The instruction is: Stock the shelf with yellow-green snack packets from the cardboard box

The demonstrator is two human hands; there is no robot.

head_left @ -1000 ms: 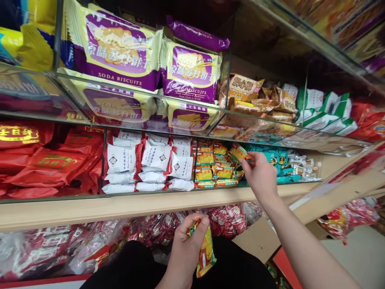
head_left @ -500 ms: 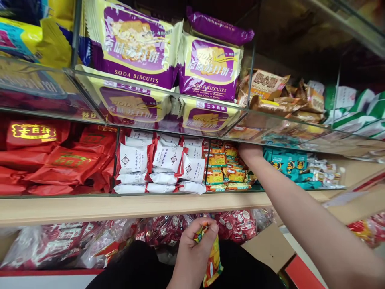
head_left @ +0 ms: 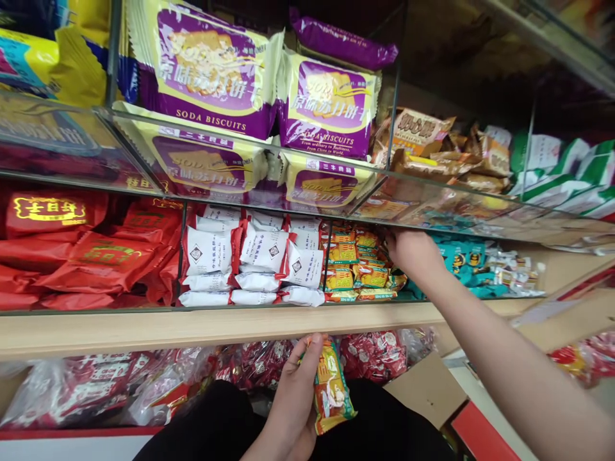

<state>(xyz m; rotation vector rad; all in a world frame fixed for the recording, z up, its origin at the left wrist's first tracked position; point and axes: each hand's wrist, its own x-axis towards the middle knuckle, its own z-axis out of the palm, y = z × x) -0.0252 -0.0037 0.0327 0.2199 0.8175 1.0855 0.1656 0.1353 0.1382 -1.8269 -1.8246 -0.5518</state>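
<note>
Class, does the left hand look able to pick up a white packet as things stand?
Probably not: the left hand holds a yellow packet below the wooden shelf edge, while the white packets lie above that edge.

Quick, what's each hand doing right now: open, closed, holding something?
Left hand: closed, holding a yellow packet.
Right hand: beside the shelved yellow packets; its grip is partly hidden, so open or closed cannot be told.

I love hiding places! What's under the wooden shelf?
Reddish plastic bags and, to the right, some cardboard. The left hand, yellow packet and dark legs cover whatever is behind them.
</note>
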